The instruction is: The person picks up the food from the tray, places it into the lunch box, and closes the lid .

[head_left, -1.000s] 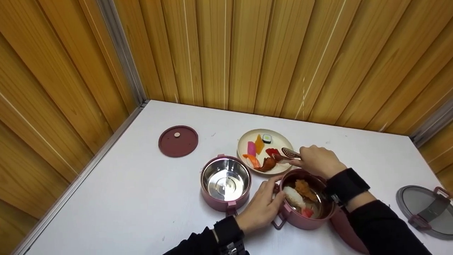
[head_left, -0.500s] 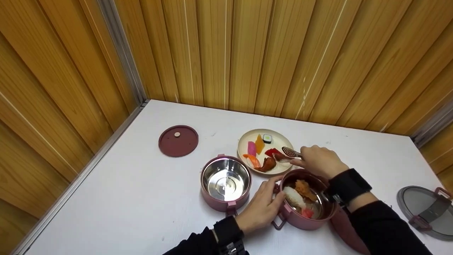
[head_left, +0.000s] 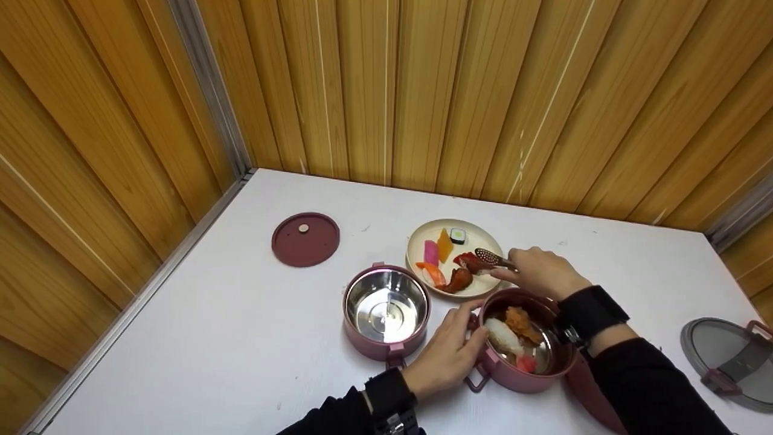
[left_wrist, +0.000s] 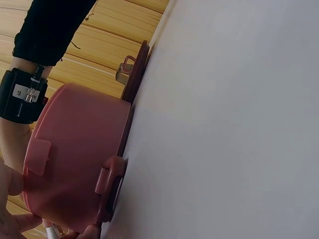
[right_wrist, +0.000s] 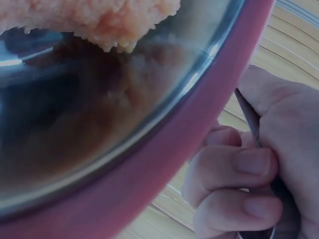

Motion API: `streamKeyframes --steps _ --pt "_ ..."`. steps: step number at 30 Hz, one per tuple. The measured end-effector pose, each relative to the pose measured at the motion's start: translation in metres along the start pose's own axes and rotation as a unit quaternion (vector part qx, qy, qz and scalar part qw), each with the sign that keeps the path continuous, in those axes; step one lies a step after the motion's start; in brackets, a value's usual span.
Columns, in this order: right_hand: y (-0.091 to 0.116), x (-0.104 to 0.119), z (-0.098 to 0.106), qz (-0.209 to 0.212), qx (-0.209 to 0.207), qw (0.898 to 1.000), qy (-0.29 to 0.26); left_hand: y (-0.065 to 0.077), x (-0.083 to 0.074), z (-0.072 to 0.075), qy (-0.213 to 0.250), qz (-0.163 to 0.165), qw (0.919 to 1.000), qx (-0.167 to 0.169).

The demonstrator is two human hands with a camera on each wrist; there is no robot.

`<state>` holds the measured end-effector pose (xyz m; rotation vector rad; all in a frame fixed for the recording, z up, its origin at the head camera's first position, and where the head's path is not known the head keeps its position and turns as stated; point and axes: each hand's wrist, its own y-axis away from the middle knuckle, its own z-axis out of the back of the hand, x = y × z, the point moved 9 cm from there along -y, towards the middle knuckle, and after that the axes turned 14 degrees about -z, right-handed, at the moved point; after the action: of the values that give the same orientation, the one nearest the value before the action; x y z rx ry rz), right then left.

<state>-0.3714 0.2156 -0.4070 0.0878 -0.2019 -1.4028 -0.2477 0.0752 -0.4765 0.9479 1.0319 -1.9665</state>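
Note:
My right hand [head_left: 545, 273] grips metal tongs [head_left: 494, 258] with a perforated end, its fingers curled round the handle in the right wrist view. The tongs' ends are at a red piece of food [head_left: 464, 258] on the cream plate [head_left: 412, 244], close to a brown drumstick [head_left: 460, 280]. My left hand [head_left: 448, 350] holds the left side of a pink pot [head_left: 516, 382], thumb at the rim. In this pot lie a white rice piece [head_left: 502, 336], an orange-brown fried piece [head_left: 520, 323] and a red piece [head_left: 526, 364].
A second pink pot [head_left: 386, 350] with a bare steel inside stands to the left. Behind it lies a dark red lid [head_left: 306, 249]; a grey clear lid [head_left: 718, 341] lies far right. The plate also bears a sushi roll [head_left: 458, 235] and salmon sushi [head_left: 430, 275].
The tongs' ends have come closer together around the red piece on the plate. The left hand and the pot stay as they were.

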Motion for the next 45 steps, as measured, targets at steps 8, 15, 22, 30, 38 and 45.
streamKeyframes --steps 8,15,22,30,38,45 --pt "-0.0011 0.0009 0.0011 0.013 -0.019 1.0 0.001 -0.0014 0.0001 0.0006 -0.001 -0.001 1.0 -0.001" --pt "0.0005 0.001 0.0003 0.019 -0.033 0.999 -0.001 -0.0004 0.0006 -0.0003 0.0 0.004 1.0 -0.001" --pt "0.0035 0.0034 0.0008 0.034 -0.059 0.998 -0.008 -0.0002 0.0008 0.0 0.0 0.003 1.0 0.0" --pt "0.0038 0.002 0.0004 0.037 -0.057 0.998 -0.013 -0.0005 0.001 -0.0005 0.0 0.002 1.0 0.0" --pt "0.0029 -0.001 -0.0006 0.035 -0.047 0.998 -0.006 -0.0006 0.0004 -0.0011 -0.005 -0.003 1.0 0.002" --pt "0.0039 -0.0045 0.0028 0.034 -0.045 0.998 -0.011 -0.0004 0.0006 -0.0009 -0.006 0.001 1.0 0.003"
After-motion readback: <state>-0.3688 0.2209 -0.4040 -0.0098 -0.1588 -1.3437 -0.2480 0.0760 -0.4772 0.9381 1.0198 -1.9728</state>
